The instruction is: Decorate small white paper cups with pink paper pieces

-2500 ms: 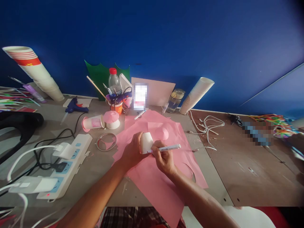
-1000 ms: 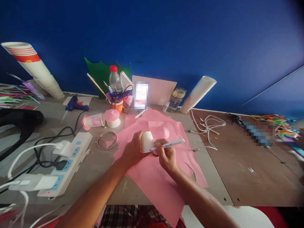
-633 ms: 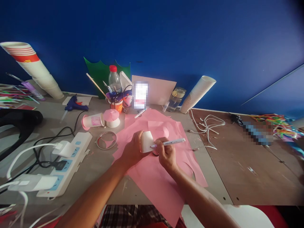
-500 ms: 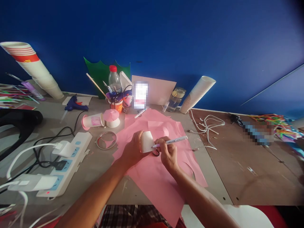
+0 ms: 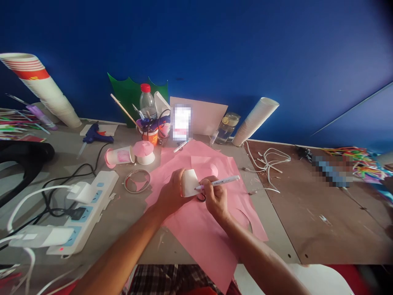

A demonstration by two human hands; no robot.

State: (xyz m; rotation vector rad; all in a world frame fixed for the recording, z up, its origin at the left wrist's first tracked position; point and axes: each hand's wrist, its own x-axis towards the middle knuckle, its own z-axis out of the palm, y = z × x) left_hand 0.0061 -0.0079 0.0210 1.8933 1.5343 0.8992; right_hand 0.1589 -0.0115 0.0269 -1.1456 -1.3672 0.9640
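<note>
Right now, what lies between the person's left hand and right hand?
A white paper cup, gripped by the left hand; the right hand holds a marker pen beside it. The head view shows this.

A white paper cup (image 5: 189, 183) sat tilted on its side in the left hand (image 5: 170, 196), the fingers wrapped around it, held just above a sheet of pink paper (image 5: 196, 241). The right hand (image 5: 216, 200) pinched a slim white marker pen (image 5: 222, 181) near its tip, which met the cup's side, while the barrel slanted up and away to the right.
</note>
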